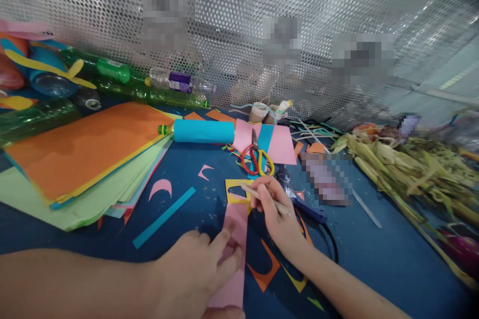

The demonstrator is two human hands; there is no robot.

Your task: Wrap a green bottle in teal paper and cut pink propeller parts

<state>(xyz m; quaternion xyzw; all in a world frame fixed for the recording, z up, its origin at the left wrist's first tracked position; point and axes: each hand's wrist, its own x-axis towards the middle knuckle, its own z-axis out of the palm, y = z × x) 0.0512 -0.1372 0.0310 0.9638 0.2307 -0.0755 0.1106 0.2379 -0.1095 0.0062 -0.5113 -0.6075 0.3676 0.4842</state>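
Note:
A pink paper strip (235, 244) lies lengthwise on the blue table, with my left hand (202, 264) resting flat on it, fingers apart. At the strip's far end sits a small yellow paper piece (232, 198) with an oval hole cut in it. My right hand (275, 212) pinches a pale wooden pencil (251, 191), its tip over the edge of that hole. Just beyond are scissors (255, 152) with one red and one yellow handle loop. Beside my right hand lies a dark blue tool (310, 212) with a black cord, perhaps a glue gun.
Stacked coloured paper (93, 144) covers the left. A blue-wrapped bottle (204, 131) lies behind, with green bottles (149, 93) along the perforated metal screen (232, 5). Paper scraps (264, 266) surround my hands. Dry corn husks (392, 169) are piled at right.

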